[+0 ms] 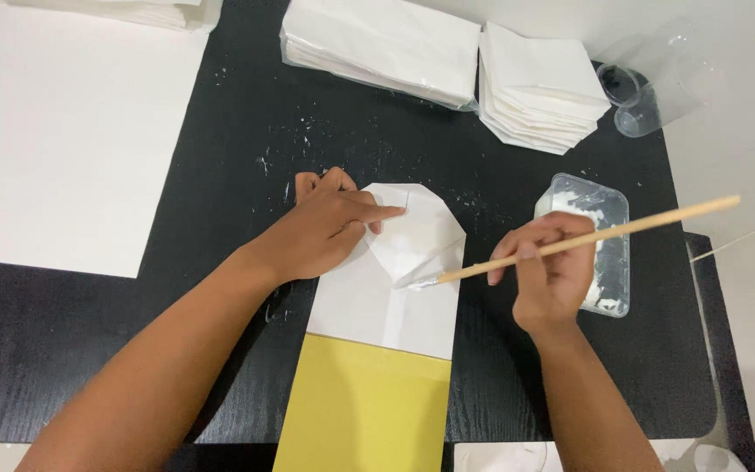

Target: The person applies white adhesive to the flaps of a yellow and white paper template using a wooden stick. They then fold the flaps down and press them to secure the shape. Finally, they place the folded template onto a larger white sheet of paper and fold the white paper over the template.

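Right hand (552,275) fingers clamped on brush (570,243), left hand (325,229) fingers seemingly together, flat on folded paper (395,297).

A clear plastic-wrapped pack of white folded paper (382,48) was seen at the far edge of the black table (220,140), lying flat and rectangular. Just to its right, an unwrapped stack of white folded sheets (542,83) was set. No labels, signs or screens were seen.

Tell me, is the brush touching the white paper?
Touching. The head view shows the brush tip resting on the white paper fold, with no gap, held by the right hand.
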